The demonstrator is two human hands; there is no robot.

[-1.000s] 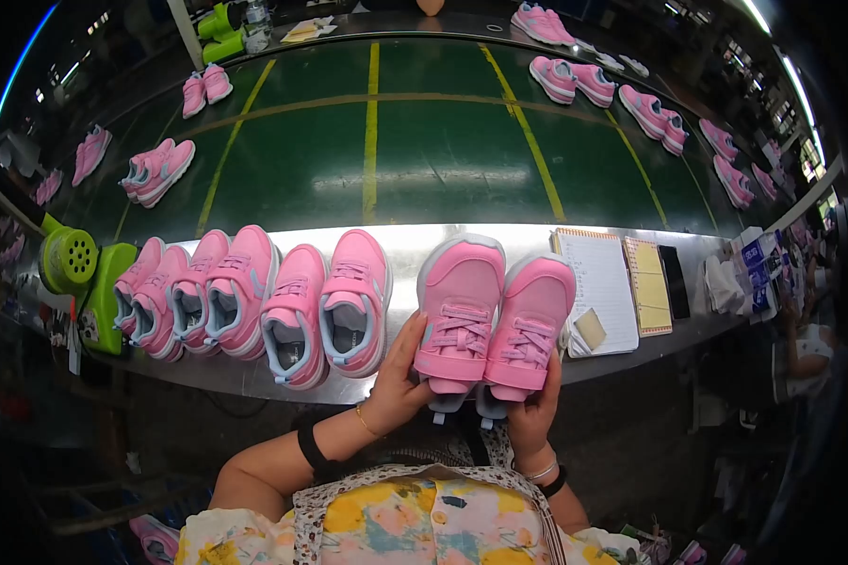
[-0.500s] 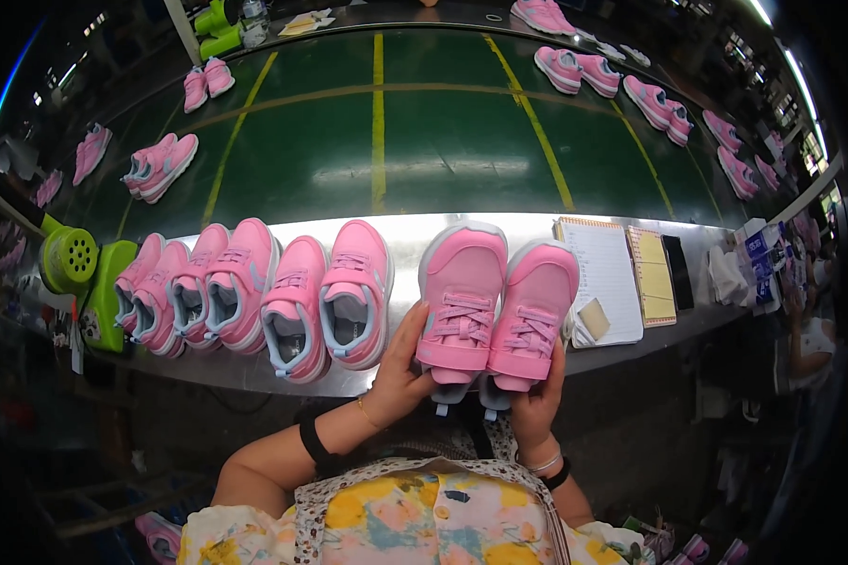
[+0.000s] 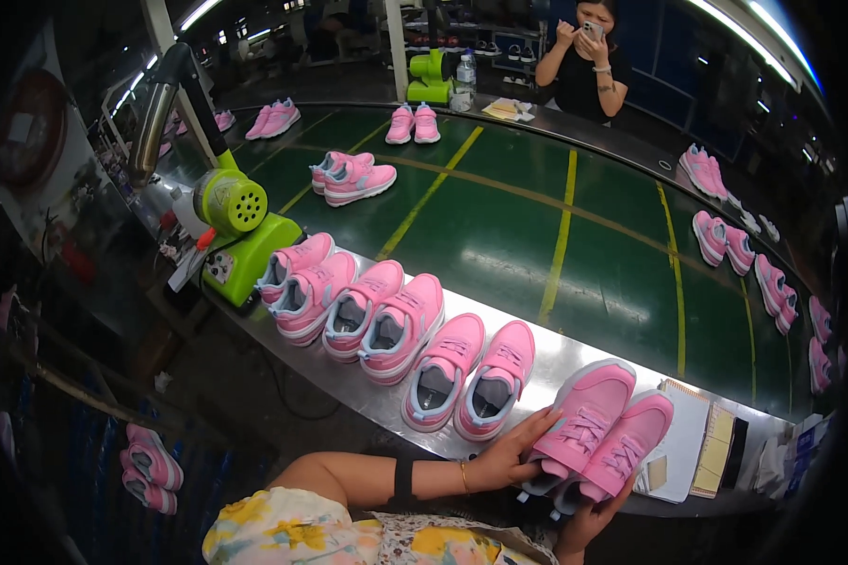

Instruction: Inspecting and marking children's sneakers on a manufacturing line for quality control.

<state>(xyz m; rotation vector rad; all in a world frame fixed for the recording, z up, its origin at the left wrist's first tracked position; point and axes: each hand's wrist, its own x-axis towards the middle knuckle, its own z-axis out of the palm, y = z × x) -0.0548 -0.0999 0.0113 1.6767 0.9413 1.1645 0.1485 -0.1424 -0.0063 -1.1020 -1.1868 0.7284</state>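
Observation:
My left hand (image 3: 513, 455) is closed around the heel end of a pink sneaker (image 3: 594, 405) with a white sole and pink laces. Against it, side by side, is the matching sneaker (image 3: 633, 444), its heel gripped by my right hand (image 3: 589, 525). Both toes point away from me, and the uppers face up. My fingers under the shoes are partly hidden. Just left of my hands, three pairs of the same sneakers line the metal ledge; the nearest pair includes a shoe (image 3: 497, 381) with a grey-blue lining.
A green conveyor belt (image 3: 499, 235) with yellow lines carries more pink pairs. A lime-green machine (image 3: 254, 254) stands left on the ledge (image 3: 349, 391). Right of the shoes lie a notebook (image 3: 674, 452) and a yellow pad (image 3: 713, 450). Across the belt, a person (image 3: 589, 66) holds a phone.
My view has swung to the left and up, bringing in the person across the belt and the whole green machine. Both hands still hold the pair of sneakers.

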